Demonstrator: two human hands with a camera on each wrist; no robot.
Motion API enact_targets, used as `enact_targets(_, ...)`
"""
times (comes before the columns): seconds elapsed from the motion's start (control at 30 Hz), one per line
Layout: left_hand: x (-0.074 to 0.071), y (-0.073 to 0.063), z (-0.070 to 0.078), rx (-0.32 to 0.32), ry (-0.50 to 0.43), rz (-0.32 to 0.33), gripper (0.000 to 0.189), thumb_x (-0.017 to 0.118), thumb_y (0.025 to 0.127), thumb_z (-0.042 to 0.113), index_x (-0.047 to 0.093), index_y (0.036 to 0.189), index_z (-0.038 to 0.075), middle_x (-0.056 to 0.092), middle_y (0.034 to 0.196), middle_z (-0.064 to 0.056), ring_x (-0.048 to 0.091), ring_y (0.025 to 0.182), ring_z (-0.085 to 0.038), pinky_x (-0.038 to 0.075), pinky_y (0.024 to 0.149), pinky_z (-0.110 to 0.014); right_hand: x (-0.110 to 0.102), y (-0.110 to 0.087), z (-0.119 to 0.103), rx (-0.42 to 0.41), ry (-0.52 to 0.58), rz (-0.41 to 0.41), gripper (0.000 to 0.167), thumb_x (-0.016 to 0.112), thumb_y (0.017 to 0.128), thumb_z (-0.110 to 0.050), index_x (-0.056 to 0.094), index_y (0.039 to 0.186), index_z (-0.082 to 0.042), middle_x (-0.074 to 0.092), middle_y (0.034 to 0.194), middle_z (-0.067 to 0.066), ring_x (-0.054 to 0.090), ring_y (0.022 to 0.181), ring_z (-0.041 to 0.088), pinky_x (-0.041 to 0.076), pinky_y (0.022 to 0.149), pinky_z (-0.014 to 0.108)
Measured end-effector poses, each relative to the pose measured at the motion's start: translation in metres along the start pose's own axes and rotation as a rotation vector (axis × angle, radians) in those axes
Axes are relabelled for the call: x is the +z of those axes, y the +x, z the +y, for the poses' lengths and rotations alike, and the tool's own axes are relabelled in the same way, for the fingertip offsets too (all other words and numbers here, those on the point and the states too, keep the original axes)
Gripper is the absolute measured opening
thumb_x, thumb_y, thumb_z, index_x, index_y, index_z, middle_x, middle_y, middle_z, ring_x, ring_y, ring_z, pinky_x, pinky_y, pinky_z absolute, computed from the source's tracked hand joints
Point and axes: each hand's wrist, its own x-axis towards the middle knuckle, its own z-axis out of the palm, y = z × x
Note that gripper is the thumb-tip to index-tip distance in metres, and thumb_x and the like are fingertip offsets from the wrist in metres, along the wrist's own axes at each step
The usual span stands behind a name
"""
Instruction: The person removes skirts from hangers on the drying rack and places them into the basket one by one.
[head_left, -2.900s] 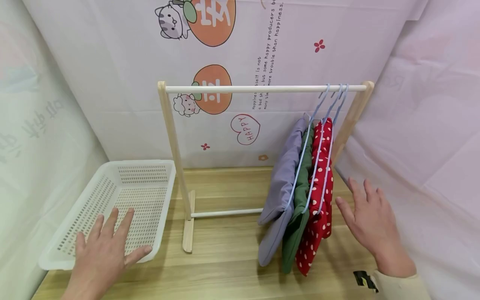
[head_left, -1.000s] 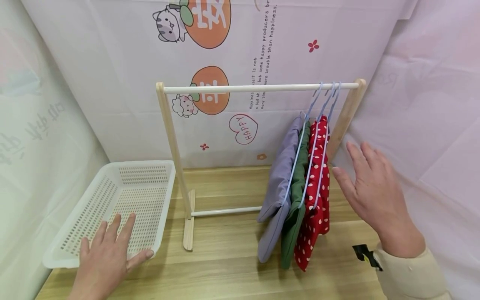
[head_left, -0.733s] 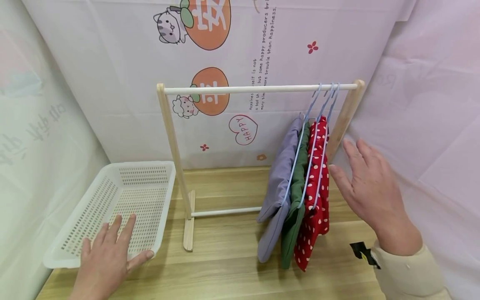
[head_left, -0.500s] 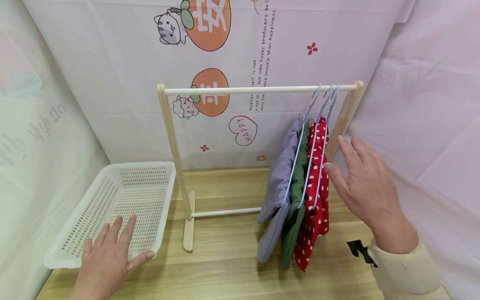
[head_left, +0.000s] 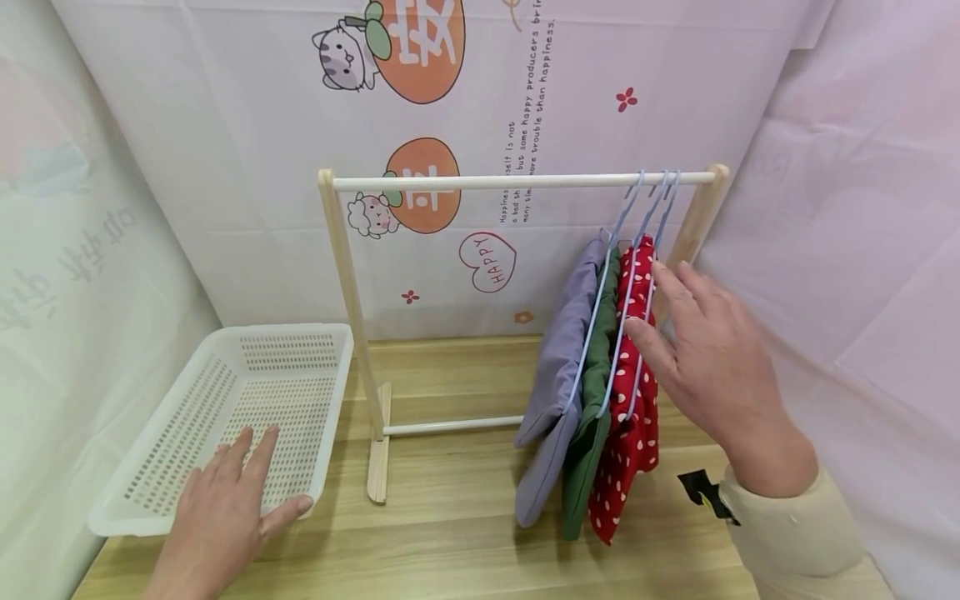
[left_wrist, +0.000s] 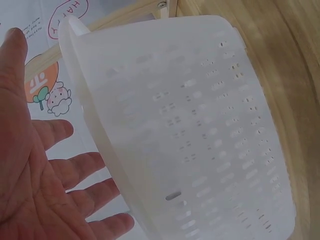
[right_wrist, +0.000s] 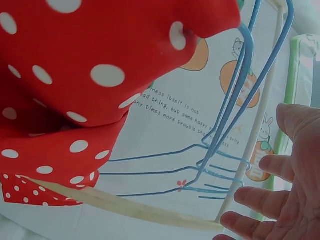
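My left hand (head_left: 225,508) is over the near edge of the white plastic basket (head_left: 341,367), fingers spread and holding nothing. In the left wrist view its fingers lie alongside the basket rim (left_wrist: 102,140); contact is unclear. My right hand (head_left: 716,367) is beside the red polka-dot garment (head_left: 637,358), thumb and fingers extended, nothing gripped. A green garment (head_left: 592,433) and a lavender garment (head_left: 558,367) hang left of it, folded over light-blue hangers (head_left: 663,204). In the right wrist view, the hand (right_wrist: 295,185) is apart from the red cloth (right_wrist: 75,60).
A wooden rack with a white top rail (head_left: 487,182) stands on the wood-grain table (head_left: 442,533); the hangers are grouped at its right end. The rack's left post (head_left: 348,283) rises beside the basket. Printed white cloth (head_left: 570,100) encloses the back and sides.
My right hand has risen and then moved left to the red polka-dot garment. My left hand has shifted slightly right over the basket. The garments hang as before.
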Motion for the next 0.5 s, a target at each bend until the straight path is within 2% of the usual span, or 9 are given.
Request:
enact_targets(0.17,0.001,0.003,0.000,0.015,-0.038,0.019,0.104,0.075,0.086,0.063,0.038,0.157,-0.003,0.042,0.151,-0.041,0.043,0.134,-0.061,0.034,0.101,-0.081,0.003,0.005,-0.006,-0.053,-0.004,0.046,0.070,0.071,0.098,-0.036,0.046,0.157,-0.007,0.049,0.154,0.028,0.047,0.140,0.050,0.036,0.115,0.065)
enact_targets(0.3,0.001,0.005,0.002,0.034,-0.069,0.047,0.103,0.078,0.085,0.059,0.040,0.156,-0.004,0.044,0.149,-0.042,0.046,0.131,-0.061,0.038,0.101,-0.076,0.005,0.009,-0.010,-0.073,-0.015,0.062,0.070,0.074,0.095,-0.033,0.049,0.155,-0.006,0.052,0.152,0.027,0.051,0.136,0.050,0.039,0.112,0.065)
enact_targets(0.5,0.000,0.008,0.004,0.049,-0.101,0.057,0.101,0.078,0.087,0.057,0.038,0.157,-0.004,0.044,0.148,-0.042,0.047,0.130,-0.061,0.039,0.102,-0.074,0.006,0.016,-0.018,-0.091,-0.006,0.075,0.071,0.077,0.093,-0.031,0.050,0.154,-0.006,0.056,0.149,0.026,0.056,0.130,0.049,0.044,0.108,0.064)
